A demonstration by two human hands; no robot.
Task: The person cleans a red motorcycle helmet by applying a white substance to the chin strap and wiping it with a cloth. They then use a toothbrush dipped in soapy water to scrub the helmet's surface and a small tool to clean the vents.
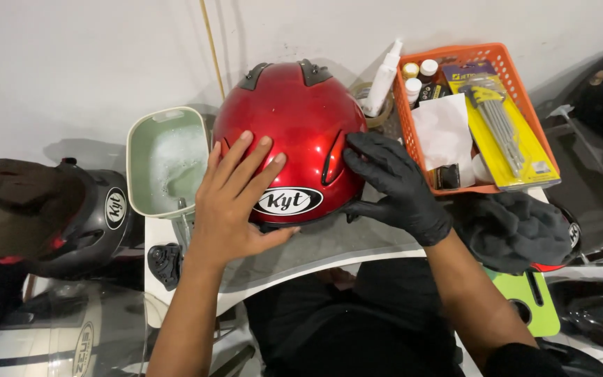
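- The red glossy helmet [291, 132] is the biggest thing in front of me; it stands on the white table [155, 237], on a clear visor [329, 248] that lies flat under it, with its oval white-and-black label turned toward me.
- My left hand [235, 202] is bare and lies open, fingers spread flat on the shell just beside the oval label.
- My right hand [392, 185], in a black glove, is open too, the fingers pressed against the helmet side near a dark vent slot; it grips nothing.
- How far the work is, I judge only in part: the shell looks clean and shiny, and the visor is off the helmet. What is left I cannot tell.
- The pale green tub [167, 162], left of the helmet, holds foamy water.
- The orange basket [525, 105] on the right holds a long yellow card pack of hex keys [500, 126], a white folded paper and small white-capped bottles.
- A white spray bottle [384, 80] stands between helmet and basket.
- A dark cloth [514, 230] lies below the basket.
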